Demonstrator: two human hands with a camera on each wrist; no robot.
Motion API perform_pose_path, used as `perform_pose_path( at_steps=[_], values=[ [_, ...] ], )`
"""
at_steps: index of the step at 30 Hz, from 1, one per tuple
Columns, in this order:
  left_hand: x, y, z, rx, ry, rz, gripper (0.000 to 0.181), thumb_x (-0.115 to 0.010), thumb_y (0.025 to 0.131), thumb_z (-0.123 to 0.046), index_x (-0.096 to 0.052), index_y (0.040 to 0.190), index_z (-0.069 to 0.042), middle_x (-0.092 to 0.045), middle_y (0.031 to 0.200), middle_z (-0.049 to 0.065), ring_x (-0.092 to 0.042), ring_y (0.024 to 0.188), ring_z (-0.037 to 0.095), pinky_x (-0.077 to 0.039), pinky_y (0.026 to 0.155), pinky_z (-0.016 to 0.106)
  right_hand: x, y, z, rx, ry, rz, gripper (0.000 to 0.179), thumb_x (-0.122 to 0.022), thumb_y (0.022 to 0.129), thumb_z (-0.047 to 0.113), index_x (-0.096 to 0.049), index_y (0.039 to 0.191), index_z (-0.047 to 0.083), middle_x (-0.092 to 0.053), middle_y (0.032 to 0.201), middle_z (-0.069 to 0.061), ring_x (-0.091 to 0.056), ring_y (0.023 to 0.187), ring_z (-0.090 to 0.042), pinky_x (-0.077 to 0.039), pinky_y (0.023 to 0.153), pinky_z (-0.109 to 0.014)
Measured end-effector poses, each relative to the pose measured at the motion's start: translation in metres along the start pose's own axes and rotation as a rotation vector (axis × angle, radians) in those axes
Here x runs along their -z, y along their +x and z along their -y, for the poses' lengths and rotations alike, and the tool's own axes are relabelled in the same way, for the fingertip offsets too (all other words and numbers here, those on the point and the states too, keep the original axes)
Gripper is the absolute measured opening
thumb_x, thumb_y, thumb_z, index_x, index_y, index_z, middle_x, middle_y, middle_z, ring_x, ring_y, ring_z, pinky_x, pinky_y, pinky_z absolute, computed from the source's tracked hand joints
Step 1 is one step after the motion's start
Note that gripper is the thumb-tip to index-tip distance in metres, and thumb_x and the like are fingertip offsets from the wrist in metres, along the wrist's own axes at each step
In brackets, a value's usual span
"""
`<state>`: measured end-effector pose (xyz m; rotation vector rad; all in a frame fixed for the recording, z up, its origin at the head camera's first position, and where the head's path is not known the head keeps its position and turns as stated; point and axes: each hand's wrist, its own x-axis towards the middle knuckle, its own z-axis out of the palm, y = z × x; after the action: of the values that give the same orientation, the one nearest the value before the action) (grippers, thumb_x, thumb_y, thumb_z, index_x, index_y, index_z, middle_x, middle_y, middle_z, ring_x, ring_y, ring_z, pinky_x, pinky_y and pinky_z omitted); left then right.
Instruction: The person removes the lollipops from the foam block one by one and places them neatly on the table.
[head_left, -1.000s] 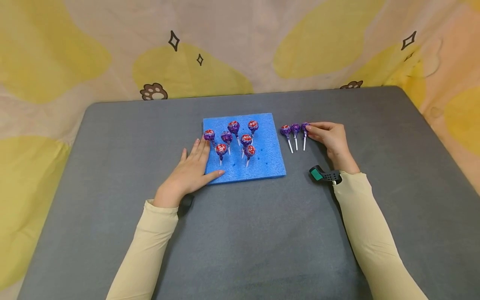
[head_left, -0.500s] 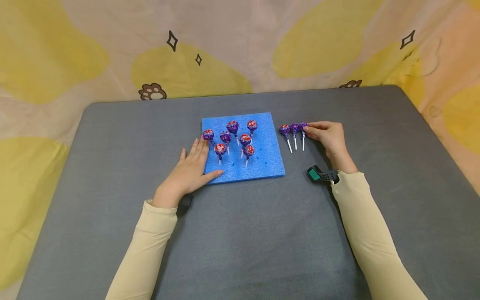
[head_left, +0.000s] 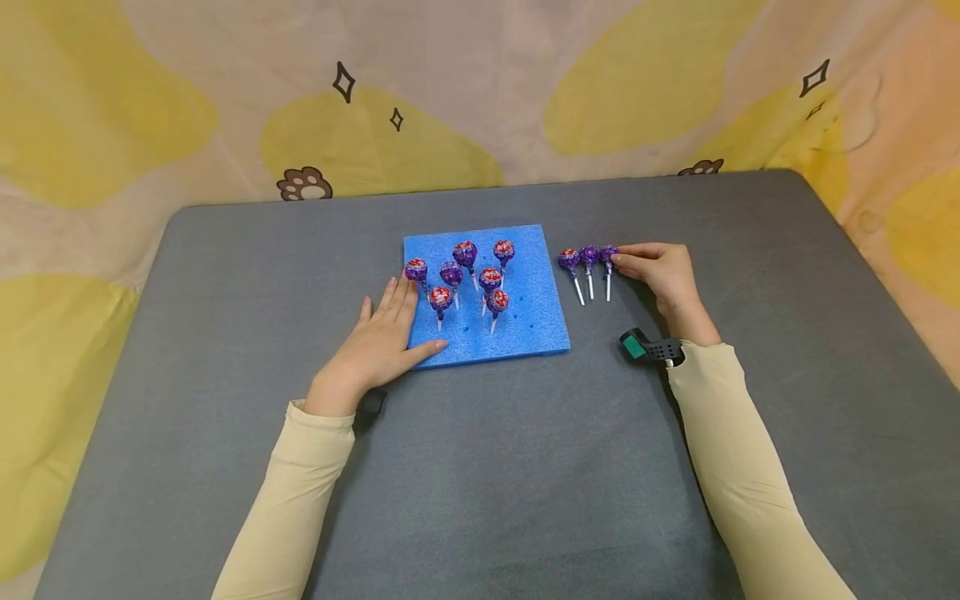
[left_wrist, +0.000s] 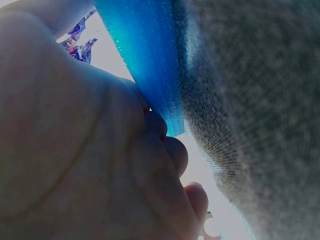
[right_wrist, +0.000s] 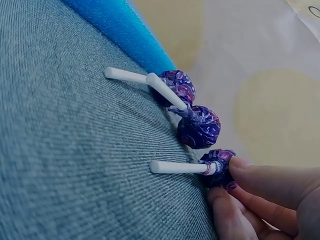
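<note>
Pinches lollipop (right_wrist: 190,168) right of foam board (head_left: 536,292) with right hand (head_left: 660,275). Rests straight-fingered left hand (head_left: 378,342) against board's left edge. Cannot read lollipop's wrapper (right_wrist: 224,156).

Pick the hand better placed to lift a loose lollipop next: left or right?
Right, likely: the right hand pinches the rightmost loose lollipop; the left hand rests against the blue foam board, farther from the loose lollipops.

Foam board (head_left: 538,292) on table (head_left: 510,475), seven lollipops (head_left: 491,279) standing in it. Row of three lollipops (head_left: 589,256) on table, right of board. Left hand (head_left: 372,350) at board's left edge; right hand (head_left: 666,277) at row's right end. Cloth (head_left: 465,58) behind table.
</note>
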<state>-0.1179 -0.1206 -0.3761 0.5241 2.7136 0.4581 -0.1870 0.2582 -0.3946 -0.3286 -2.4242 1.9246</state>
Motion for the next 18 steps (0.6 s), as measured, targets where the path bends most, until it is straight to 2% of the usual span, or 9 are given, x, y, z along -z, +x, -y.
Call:
perform_pose_path(
  at_steps=[18],
  values=[
    [0.0006,-0.0003,0.0006,0.006,-0.01,0.012,0.093,-0.046,0.093,-0.055,0.001,0.149,0.002,0.009,0.156,0.017,0.011,0.142,0.03,0.004,0.11,0.054,0.0041,-0.0034,0.0048,-0.039,-0.047,0.014,0.034,-0.073,0.082,0.007,-0.065,0.108,-0.013,-0.065,0.078,0.007,-0.065,0.071,-0.003,-0.052,0.065,-0.017]
  ],
)
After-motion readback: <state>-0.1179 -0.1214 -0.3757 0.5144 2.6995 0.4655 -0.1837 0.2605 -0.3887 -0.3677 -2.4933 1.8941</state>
